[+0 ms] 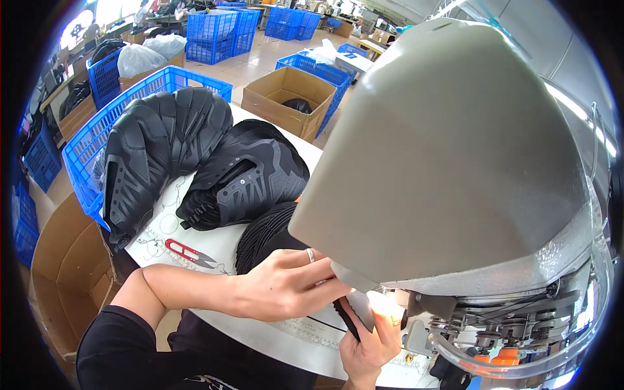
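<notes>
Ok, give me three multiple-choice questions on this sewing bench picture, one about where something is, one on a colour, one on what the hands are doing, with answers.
1. Where do the thread snips lie?
A. On the white table, left of the left hand
B. Inside the cardboard box
C. On top of the sewing machine

2. What colour are the handles of the thread snips?
A. Green
B. Red
C. Yellow

3. What are the hands doing?
A. Both hang free above the table
B. Both hold a small dark piece at the sewing machine
C. One lifts a blue crate

Answers: 1 A, the snips rest on the table beside the stacked shoe uppers. 2 B, the handles show red. 3 B, the left hand and right hand pinch the dark piece under the sewing machine.
</notes>
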Demonstrator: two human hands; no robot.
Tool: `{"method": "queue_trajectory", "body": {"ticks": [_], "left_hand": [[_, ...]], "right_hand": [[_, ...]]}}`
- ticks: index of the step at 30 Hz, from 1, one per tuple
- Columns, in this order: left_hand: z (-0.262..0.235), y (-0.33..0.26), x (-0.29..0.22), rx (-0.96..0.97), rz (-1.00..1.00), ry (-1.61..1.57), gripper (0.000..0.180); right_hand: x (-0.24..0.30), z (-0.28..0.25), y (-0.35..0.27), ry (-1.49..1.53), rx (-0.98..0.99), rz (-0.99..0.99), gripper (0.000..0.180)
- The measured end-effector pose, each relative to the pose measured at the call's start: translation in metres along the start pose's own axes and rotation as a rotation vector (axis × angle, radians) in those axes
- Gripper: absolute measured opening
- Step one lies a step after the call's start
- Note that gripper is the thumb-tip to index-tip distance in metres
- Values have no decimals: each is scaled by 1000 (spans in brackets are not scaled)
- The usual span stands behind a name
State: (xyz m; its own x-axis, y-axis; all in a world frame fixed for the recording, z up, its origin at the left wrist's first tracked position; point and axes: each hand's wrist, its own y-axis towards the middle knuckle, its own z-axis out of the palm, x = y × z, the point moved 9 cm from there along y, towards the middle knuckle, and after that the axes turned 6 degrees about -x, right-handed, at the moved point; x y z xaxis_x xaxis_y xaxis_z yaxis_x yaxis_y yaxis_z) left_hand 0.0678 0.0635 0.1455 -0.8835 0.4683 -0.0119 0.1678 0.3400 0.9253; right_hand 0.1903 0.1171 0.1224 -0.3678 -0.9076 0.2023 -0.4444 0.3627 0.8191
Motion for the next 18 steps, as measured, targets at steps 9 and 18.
{"method": "queue_trajectory", "body": {"ticks": [9,18], "left_hand": [[2,0,1,70,2,-13,46],[4,7,0,245,25,-44,39]], "right_hand": [[-7,0,-12,27,4,17,33],[-9,-1,-12,62,5,33,20]]}}
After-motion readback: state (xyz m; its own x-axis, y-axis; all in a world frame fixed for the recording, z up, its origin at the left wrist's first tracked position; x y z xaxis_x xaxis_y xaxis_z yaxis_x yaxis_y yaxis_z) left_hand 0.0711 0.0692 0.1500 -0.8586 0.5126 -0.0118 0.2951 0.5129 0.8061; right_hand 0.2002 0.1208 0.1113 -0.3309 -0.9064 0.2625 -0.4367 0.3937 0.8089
